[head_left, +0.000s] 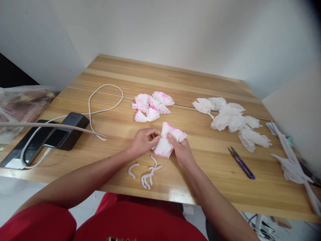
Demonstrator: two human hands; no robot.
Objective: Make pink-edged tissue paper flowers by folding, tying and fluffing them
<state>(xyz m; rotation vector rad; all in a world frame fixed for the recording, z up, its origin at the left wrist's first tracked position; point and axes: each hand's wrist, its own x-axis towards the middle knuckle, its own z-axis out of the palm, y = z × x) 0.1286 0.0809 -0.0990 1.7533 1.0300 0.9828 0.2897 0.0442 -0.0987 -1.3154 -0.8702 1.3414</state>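
Between my hands is a white tissue paper piece (164,147) with pink edges, gathered at its middle. My left hand (144,140) pinches the gathered part from the left with thumb and fingers. From the right, my right hand (182,149) grips the same piece, its thumb on top and its fingers mostly hidden underneath. Several thin white twisted strips (150,174) lie on the table just below the hands. Beyond them sits a cluster of pink-edged tissue bows (152,105), pinched at their middles. Plain white tissue bows (230,117) lie farther right.
Purple-handled thread snips (242,164) lie at the right, near long white twisted tissue (288,154) by the table's edge. On the left are a dark phone (27,147), a black power bank (72,130) and a looping white cable (105,109). A wall (175,33) stands behind the wooden table (120,65).
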